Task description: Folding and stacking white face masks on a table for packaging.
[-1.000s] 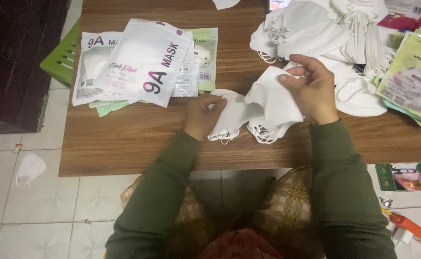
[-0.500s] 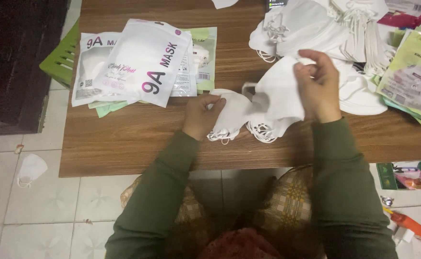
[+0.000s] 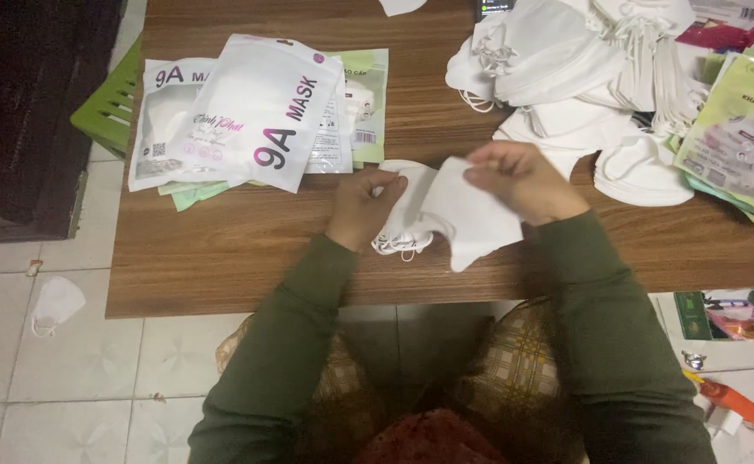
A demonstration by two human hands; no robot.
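1. Hands meet over the near middle of the wooden table [image 3: 222, 258], both in dark green sleeves.
2. Right hand [image 3: 523, 180] pinches the upper edge of a white folded mask [image 3: 472, 219], fingers closed on it, so the mask hangs tilted toward the table's near edge.
3. Left hand [image 3: 364, 206] presses down on a small stack of white masks [image 3: 403, 232] just beside the held one, fingers curled on the stack; loose ear loops stick out below it.
4. Sealed mask packets [image 3: 248, 112], white and pale green, lie overlapped to the left, well apart from the hands.
5. Heap of loose white masks [image 3: 566, 69] sits at the far right, near more green packets [image 3: 738, 137].
6. One stray mask [image 3: 55, 302] lies on the tiled floor [image 3: 67, 387] to the left.
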